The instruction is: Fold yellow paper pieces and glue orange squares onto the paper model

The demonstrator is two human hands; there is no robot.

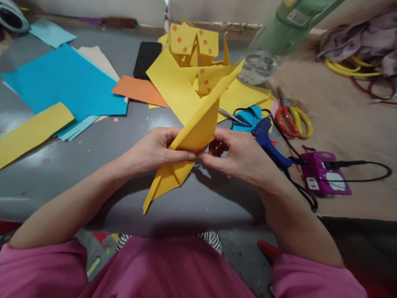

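Observation:
Both hands hold a folded piece of yellow paper [198, 124] above the front of the grey table [102, 165]. My left hand [158, 151] is closed on its left side, the thumb lying across a lower fold. At its right edge my right hand [235, 153] pinches the paper, thumb and fingertips meeting close to the left thumb. The paper slants from lower left to upper right, with a narrow pointed end hanging down. Behind it stands a yellow paper construction [194, 39] with orange squares on it. A flat yellow sheet [169, 82] leans near that construction.
Blue sheets [65, 82], a yellow strip [34, 132], an orange piece [139, 90] and a black phone [147, 60] lie left and behind. On the right are a blue glue gun [269, 142] with its cord, scissors [293, 120], a purple power box [324, 174] and a green-topped bottle [276, 37].

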